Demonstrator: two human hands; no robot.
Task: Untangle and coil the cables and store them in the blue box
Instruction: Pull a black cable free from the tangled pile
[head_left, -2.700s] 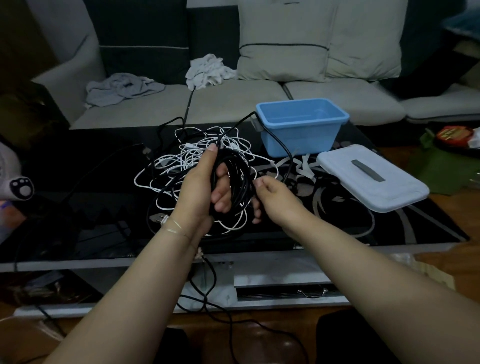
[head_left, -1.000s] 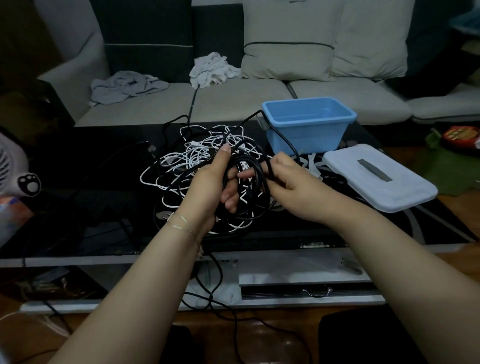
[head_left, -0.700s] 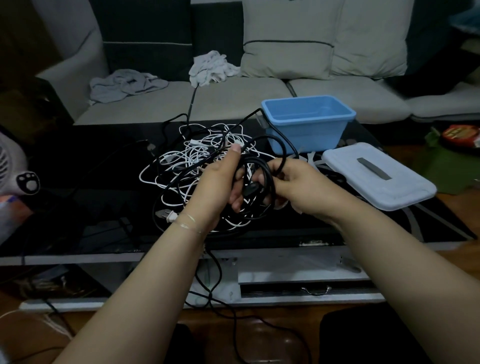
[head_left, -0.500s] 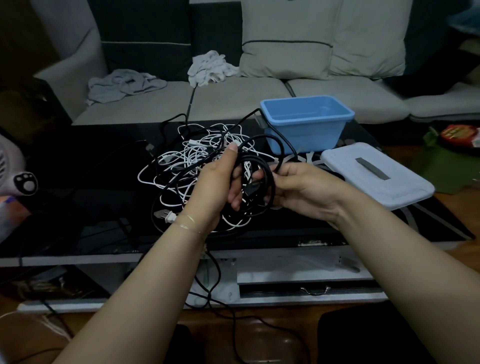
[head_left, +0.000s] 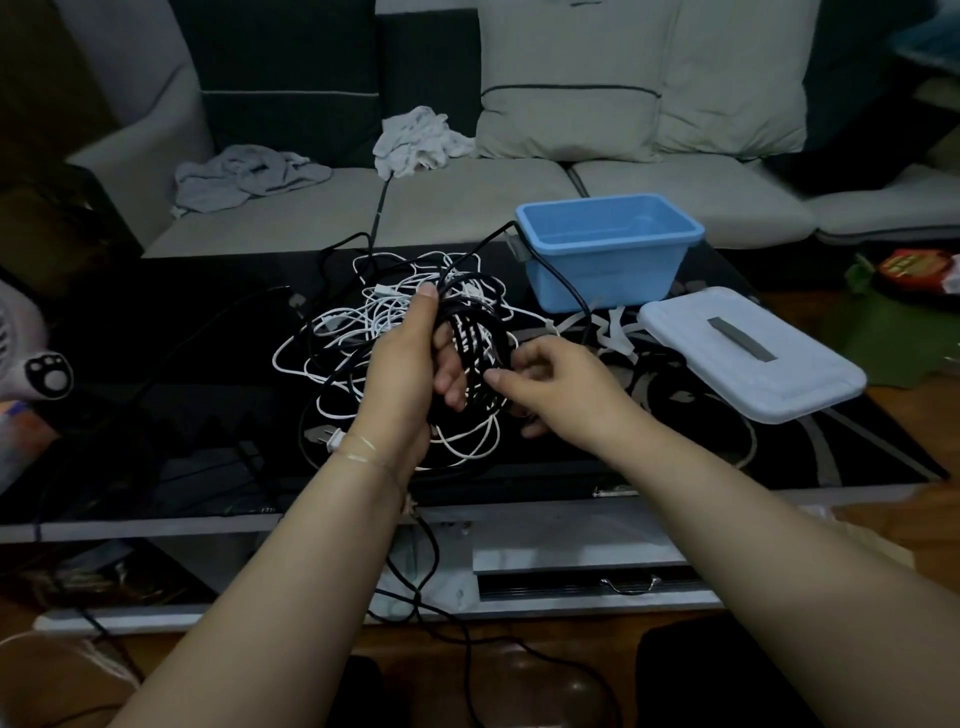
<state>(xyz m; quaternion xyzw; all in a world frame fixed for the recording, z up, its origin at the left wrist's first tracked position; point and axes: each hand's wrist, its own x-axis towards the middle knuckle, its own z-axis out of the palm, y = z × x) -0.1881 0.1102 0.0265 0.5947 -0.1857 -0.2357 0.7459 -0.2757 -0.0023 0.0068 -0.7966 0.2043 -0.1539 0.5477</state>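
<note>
My left hand (head_left: 402, 371) grips a coil of black cable (head_left: 480, 338) above the black glass table, thumb up and fingers curled through the loops. My right hand (head_left: 550, 387) pinches the same black cable at the coil's right side. Beneath and behind the hands lies a tangle of white cables (head_left: 374, 322) mixed with black ones. One black strand runs from the coil up to the left corner of the open blue box (head_left: 613, 260), which stands at the table's back right with nothing visible inside.
The box's pale lid (head_left: 748, 353) lies right of the hands. A white plug (head_left: 324, 439) rests by my left wrist. Black cables hang over the table's front edge (head_left: 208, 525) to the floor. Behind stands a sofa with crumpled cloths (head_left: 415, 140). A small fan (head_left: 31, 358) stands at the left.
My right hand moved down from the coil's upper right to its lower right side, still pinching the black cable. The left hand kept holding the coil in about the same place.
</note>
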